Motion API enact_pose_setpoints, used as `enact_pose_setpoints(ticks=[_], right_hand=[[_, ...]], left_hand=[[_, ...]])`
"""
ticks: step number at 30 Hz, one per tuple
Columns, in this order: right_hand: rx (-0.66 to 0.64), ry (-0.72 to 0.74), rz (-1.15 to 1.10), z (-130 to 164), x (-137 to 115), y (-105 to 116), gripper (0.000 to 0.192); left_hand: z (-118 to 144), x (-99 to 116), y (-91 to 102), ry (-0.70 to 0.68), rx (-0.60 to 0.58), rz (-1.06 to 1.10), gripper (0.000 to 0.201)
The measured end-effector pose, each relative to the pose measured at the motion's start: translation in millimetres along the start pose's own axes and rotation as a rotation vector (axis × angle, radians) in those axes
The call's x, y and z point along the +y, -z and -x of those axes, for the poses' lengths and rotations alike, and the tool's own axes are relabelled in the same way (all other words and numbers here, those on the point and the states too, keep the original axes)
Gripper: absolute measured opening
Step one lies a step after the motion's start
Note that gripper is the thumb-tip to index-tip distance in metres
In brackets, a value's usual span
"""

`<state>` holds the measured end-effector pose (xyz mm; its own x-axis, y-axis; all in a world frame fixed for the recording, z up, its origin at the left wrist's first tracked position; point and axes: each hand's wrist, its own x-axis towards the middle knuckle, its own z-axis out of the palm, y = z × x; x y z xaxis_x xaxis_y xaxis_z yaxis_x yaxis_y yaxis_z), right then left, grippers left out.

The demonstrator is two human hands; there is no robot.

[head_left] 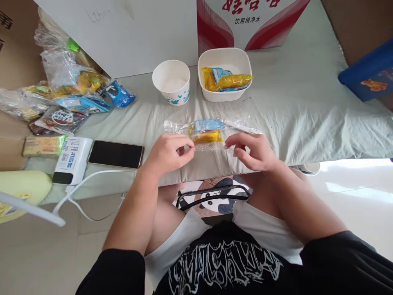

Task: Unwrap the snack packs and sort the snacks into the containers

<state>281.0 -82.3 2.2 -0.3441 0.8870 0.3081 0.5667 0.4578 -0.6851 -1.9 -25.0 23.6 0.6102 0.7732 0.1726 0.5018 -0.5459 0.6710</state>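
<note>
two hands (168, 153) (254, 151) pinch a clear snack packet (207, 131) over the pale green sheet (307, 119), each grip narrow.

Up top, the red-and-white carton (251, 20) shows the small line 饮用纯净水 in dark characters, with big red characters above it cut off by the frame. On the pale board (123, 32) there's a faint scrawl, something like "L2hcn", hard to be sure. The white power bank (72, 159) carries blue characters, too small to read.

red box (251, 20) cropped (print partial), blue tray (371, 73) cut
</note>
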Motion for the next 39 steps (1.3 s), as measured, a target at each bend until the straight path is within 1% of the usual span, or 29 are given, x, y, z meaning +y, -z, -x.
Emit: enact_pose_setpoints(ticks=[2, 3, 4, 5, 6, 7, 8, 9, 10, 11, 12, 13, 14, 16, 19, 21, 22, 24, 26, 27, 29, 31, 34, 37, 39], right_hand=[[-0.155, -0.095, 0.021, -1, 1, 1, 0.038], [-0.193, -0.162, 0.068, -2, 3, 1, 0.042], [-0.198, -0.234, 0.135, -3, 4, 1, 0.043], [-0.179, -0.305, 0.21, -4, 4, 0, 0.041], [-0.141, -0.366, 0.278, -5, 5, -1, 0.037], [-0.091, -0.409, 0.333, -6, 5, -3, 0.034], [-0.041, -0.428, 0.367, -7, 5, -6, 0.033], [0.0, -0.415, 0.375, -9, 5, -9, 0.035], [0.027, -0.365, 0.366, -10, 5, -12, 0.037], [0.035, -0.288, 0.35, -12, 5, -16, 0.04], [0.028, -0.201, 0.332, -14, 5, -20, 0.043], [0.008, -0.121, 0.314, -17, 6, -24, 0.046], [-0.018, -0.063, 0.301, -19, 6, -29, 0.049], [-0.063, -0.025, 0.291, -23, 8, -38, 0.056], [-0.084, -0.048, 0.284, -26, 11, -48, 0.066], [-0.076, -0.056, 0.271, -26, 12, -52, 0.072], [-0.069, -0.058, 0.264, -25, 12, -53, 0.074], [-0.051, -0.065, 0.249, -25, 12, -51, 0.074], [-0.028, -0.077, 0.229, -24, 10, -48, 0.068], [-0.016, -0.078, 0.218, -24, 10, -46, 0.063], [0.008, -0.065, 0.188, -23, 8, -41, 0.055], [0.054, -0.057, 0.136, -23, 9, -38, 0.048], [0.192, -0.136, -0.007, -19, 14, -36, 0.042], [0.379, -0.201, -0.147, -13, 26, -29, 0.036], [0.491, -0.193, -0.157, -13, 37, -16, 0.036]], left_hand=[[2, 3, 2.4, 0.132, -0.274, 0.112, 0.009], [2, 3, 3.3, 0.18, -0.397, 0.181, 0.011], [2, 3, 3.9, 0.211, -0.481, 0.253, 0.013], [2, 2, 4.1, 0.223, -0.502, 0.314, 0.014], [2, 2, 3.8, 0.222, -0.435, 0.349, 0.015], [1, 0, 2.9, 0.216, -0.296, 0.344, 0.017], [-1, -1, 1.5, 0.204, -0.128, 0.294, 0.019], [-3, -3, -0.3, 0.19, 0.023, 0.213, 0.02], [-6, -5, -2.4, 0.175, 0.119, 0.117, 0.023], [-8, -7, -4.5, 0.166, 0.141, 0.03, 0.032], [-11, -9, -6.4, 0.169, 0.096, -0.035, 0.042], [-13, -11, -8.1, 0.184, 0.015, -0.072, 0.05], [-14, -13, -9.5, 0.207, -0.057, -0.083, 0.053], [-17, -16, -11.2, 0.254, -0.125, -0.044, 0.047], [-18, -20, -13.2, 0.308, -0.133, 0.109, 0.034], [-19, -22, -15.6, 0.34, -0.098, 0.216, 0.032], [-20, -22, -17.1, 0.358, -0.055, 0.272, 0.03], [-24, -23, -19.5, 0.415, 0.078, 0.398, 0.025], [-27, -26, -19.6, 0.493, 0.225, 0.488, 0.02], [-28, -27, -18.6, 0.525, 0.287, 0.492, 0.018], [-29, -31, -14.8, 0.549, 0.369, 0.418, 0.016], [-29, -35, -10.1, 0.533, 0.381, 0.285, 0.018], [-27, -36, -5.0, 0.514, 0.328, 0.123, 0.021], [-26, -32, -3.0, 0.518, 0.276, 0.087, 0.021], [-26, -29, -2.7, 0.499, 0.249, 0.099, 0.022]])
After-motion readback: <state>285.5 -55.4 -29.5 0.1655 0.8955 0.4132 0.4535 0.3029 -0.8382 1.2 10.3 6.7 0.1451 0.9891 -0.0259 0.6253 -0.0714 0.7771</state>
